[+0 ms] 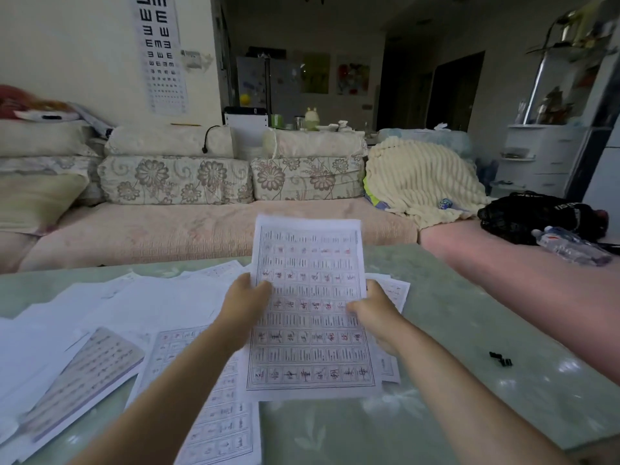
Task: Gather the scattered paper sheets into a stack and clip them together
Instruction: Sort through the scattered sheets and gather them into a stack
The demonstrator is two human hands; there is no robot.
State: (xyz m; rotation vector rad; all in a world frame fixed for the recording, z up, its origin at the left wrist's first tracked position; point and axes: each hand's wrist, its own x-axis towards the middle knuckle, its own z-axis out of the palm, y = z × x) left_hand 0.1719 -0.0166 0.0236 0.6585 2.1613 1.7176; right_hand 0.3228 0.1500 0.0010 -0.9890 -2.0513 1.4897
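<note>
I hold a printed sheet (310, 310) with a grid of characters, lifted and tilted above the table. My left hand (243, 305) grips its left edge, thumb on the front. At the right edge my right hand (372, 308) pinches it. More paper sheets (141, 317) lie scattered over the left and middle of the green table (453, 330), some blank, some printed. One printed sheet (221, 417) lies under my left forearm, another (80, 374) at the far left. A small black binder clip (500, 359) rests on the table to the right.
A long sofa (208, 229) with floral cushions runs behind the table. On it at the right are a cream blanket (422, 182), a black bag (536, 216) and a plastic water bottle (570, 245).
</note>
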